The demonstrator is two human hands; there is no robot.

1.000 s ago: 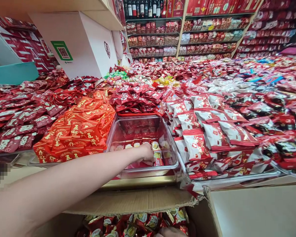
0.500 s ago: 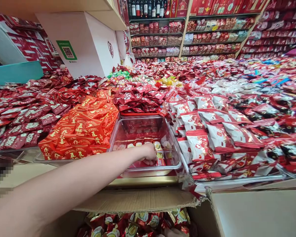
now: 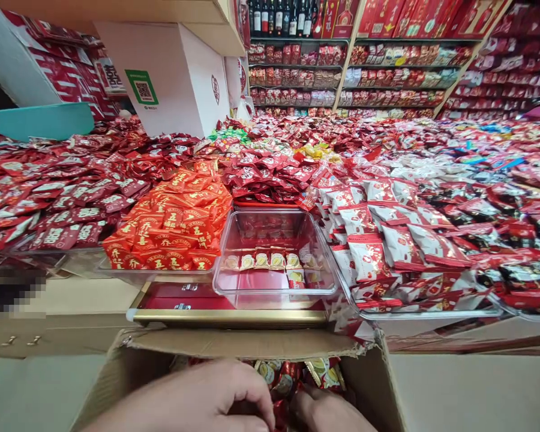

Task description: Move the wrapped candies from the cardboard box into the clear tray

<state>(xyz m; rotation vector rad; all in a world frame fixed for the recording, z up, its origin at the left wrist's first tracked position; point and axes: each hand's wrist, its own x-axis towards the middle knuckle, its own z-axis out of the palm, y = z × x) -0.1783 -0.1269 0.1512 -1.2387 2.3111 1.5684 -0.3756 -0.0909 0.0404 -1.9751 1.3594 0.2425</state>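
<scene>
Both hands are low in a cardboard box (image 3: 234, 343) of red-and-gold wrapped candies (image 3: 285, 378). My left hand (image 3: 225, 393) reaches in from the left, its fingers curled down toward the candies; whatever they grip is hidden. Beside it on the right, my right hand (image 3: 328, 411) has its bent fingers pressed in among the wrappers, and the fingertips are out of sight. Beyond the box stands a clear plastic bin (image 3: 276, 293). Inside the bin, a row of similar wrapped candies (image 3: 261, 260) lies side by side, with a short column (image 3: 296, 277) at its right end.
Orange-red packets (image 3: 171, 222) are heaped left of the bin, and white-and-red packets (image 3: 366, 258) fill a tray on its right. Dark red packets (image 3: 265, 174) lie behind. A gold-edged ledge (image 3: 229, 317) runs between box and bin. A white box-shaped stand (image 3: 162, 72) rises at back left.
My left hand has drawn back from the clear bin down into the cardboard box. My right hand stays in the box and shows more now. The view has shifted slightly left.
</scene>
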